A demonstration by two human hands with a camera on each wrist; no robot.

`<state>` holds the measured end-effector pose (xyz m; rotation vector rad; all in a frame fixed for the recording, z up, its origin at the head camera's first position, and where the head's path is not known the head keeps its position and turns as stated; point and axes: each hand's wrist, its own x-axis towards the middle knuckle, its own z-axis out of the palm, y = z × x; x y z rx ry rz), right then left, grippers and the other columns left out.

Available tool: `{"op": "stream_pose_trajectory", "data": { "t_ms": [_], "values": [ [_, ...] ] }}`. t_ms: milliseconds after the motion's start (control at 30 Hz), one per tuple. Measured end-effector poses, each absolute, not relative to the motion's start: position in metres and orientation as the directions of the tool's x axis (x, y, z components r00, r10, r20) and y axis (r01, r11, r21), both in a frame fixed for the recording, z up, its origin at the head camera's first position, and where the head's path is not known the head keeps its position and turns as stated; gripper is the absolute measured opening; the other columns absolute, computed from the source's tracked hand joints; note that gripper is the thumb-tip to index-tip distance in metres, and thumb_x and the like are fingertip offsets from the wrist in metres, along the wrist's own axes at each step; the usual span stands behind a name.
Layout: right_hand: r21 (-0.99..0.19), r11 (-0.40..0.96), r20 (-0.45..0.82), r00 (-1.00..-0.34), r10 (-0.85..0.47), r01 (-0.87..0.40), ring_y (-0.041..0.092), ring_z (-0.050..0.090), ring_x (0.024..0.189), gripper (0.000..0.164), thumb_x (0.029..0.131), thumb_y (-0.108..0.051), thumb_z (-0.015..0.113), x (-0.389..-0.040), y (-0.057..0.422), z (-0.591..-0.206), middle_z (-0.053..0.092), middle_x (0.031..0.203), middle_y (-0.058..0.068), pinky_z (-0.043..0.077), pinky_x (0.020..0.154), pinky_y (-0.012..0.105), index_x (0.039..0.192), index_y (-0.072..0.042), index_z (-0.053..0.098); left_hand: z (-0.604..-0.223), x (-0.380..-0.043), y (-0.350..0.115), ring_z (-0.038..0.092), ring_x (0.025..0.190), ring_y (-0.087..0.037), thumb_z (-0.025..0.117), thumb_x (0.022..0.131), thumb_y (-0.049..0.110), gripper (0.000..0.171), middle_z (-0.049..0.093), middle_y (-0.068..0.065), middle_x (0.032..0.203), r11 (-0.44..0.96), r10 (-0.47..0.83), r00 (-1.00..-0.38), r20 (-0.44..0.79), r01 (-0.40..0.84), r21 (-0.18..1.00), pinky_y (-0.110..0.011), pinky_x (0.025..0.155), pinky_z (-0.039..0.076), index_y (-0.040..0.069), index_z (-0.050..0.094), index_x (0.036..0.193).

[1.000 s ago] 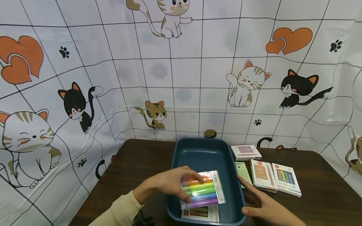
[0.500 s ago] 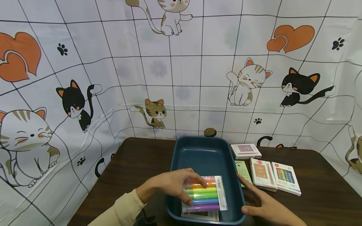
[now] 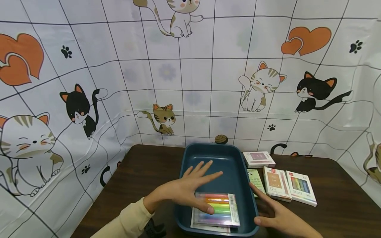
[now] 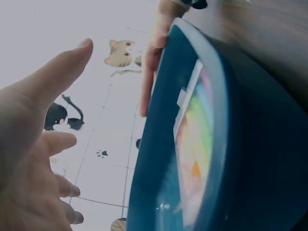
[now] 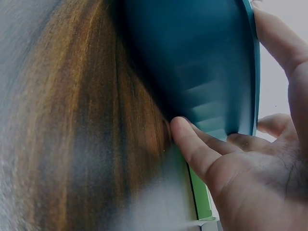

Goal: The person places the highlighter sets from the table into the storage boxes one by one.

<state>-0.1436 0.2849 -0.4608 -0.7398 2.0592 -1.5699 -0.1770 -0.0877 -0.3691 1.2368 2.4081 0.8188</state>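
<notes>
My left hand (image 3: 189, 188) hovers over the dark blue plastic tray (image 3: 208, 165), fingers spread and thumb out, holding nothing. Under it, in the near half of the tray, lies a clear pack of thick rainbow-coloured markers (image 3: 221, 210). The pack sits on a white box (image 3: 209, 228), mostly covered by it. My right hand (image 3: 281, 213) rests against the tray's right side. In the right wrist view, its fingers (image 5: 195, 147) touch the outer wall (image 5: 192, 53) and the thumb lies at the rim. The left wrist view shows the marker pack (image 4: 195, 139) inside the tray, apart from the left hand.
Right of the tray on the dark wooden table (image 3: 154, 165) lie a pinkish-white box (image 3: 259, 159), a green box (image 3: 255, 180), a white box with an orange panel (image 3: 275, 183) and a white box with coloured sticks pictured (image 3: 301, 187). A cat-print curtain hangs behind.
My left hand has let go of the marker pack and spread its fingers, rising off it. The pack has come down flat onto the white box in the tray. The right hand has stayed put.
</notes>
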Motion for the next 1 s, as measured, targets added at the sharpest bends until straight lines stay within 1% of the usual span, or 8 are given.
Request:
{"op": "stream_pose_trajectory", "data": {
  "t_ms": [100,300,600,733,867,1000],
  "values": [
    [-0.968,0.201,-0.021,-0.754,-0.657,-0.148,0.056,0.02,0.141,0.082,0.105,-0.004,0.053,-0.143,0.285,-0.461,-0.009,0.165,0.024,0.043,0.102,0.026,0.165,-0.022,0.0,-0.368,-0.174,-0.085,-0.02,0.15,-0.024,0.073,0.089,0.055,0.098,-0.018,0.007,0.167,0.49,0.804,-0.595,-0.006,0.656,0.574,-0.064,0.113,-0.01,0.046,0.008,0.162],
    [-0.966,0.207,-0.02,-0.758,-0.652,-0.152,0.055,0.021,0.141,0.082,0.105,-0.004,0.054,-0.143,0.284,-0.461,-0.008,0.165,0.025,0.043,0.102,0.026,0.165,-0.022,0.001,-0.369,-0.172,-0.084,-0.018,0.151,-0.026,0.072,0.09,0.056,0.097,-0.016,0.005,0.167,0.539,0.776,-0.631,-0.009,0.656,0.528,-0.064,0.114,-0.009,0.045,0.009,0.162],
    [-0.962,0.232,-0.041,-0.765,-0.643,-0.143,0.058,0.022,0.14,0.082,0.105,-0.007,0.054,-0.142,0.284,-0.46,-0.009,0.165,0.026,0.043,0.1,0.025,0.165,-0.022,0.0,-0.373,-0.172,-0.09,-0.013,0.152,-0.028,0.073,0.089,0.058,0.098,-0.011,0.0,0.168,0.565,0.753,-0.658,0.001,0.647,0.513,-0.065,0.114,-0.006,0.043,0.012,0.163],
    [-0.972,0.2,-0.038,-0.752,-0.659,-0.125,0.058,0.02,0.14,0.082,0.106,-0.006,0.053,-0.142,0.284,-0.46,-0.01,0.164,0.027,0.044,0.1,0.027,0.165,-0.021,-0.001,-0.377,-0.172,-0.094,-0.011,0.152,-0.029,0.07,0.089,0.062,0.093,-0.006,-0.001,0.169,0.602,0.706,-0.708,0.021,0.615,0.509,-0.066,0.114,-0.006,0.041,0.018,0.163],
    [-0.977,0.18,-0.034,-0.745,-0.667,-0.117,0.058,0.019,0.141,0.082,0.106,-0.005,0.052,-0.142,0.284,-0.46,-0.01,0.164,0.027,0.044,0.101,0.028,0.165,-0.02,-0.002,-0.381,-0.174,-0.099,-0.008,0.153,-0.032,0.067,0.09,0.064,0.089,-0.004,-0.005,0.169,0.656,0.629,-0.775,0.064,0.573,0.491,-0.067,0.113,-0.006,0.035,0.025,0.163],
    [-0.977,0.179,-0.033,-0.747,-0.664,-0.116,0.059,0.02,0.14,0.082,0.105,-0.005,0.053,-0.142,0.284,-0.46,-0.01,0.164,0.026,0.045,0.101,0.028,0.165,-0.021,-0.001,-0.383,-0.178,-0.105,-0.006,0.152,-0.036,0.065,0.092,0.063,0.088,-0.006,-0.007,0.169,0.695,0.565,-0.818,0.106,0.541,0.474,-0.068,0.112,-0.007,0.031,0.025,0.163]
  ]
}}
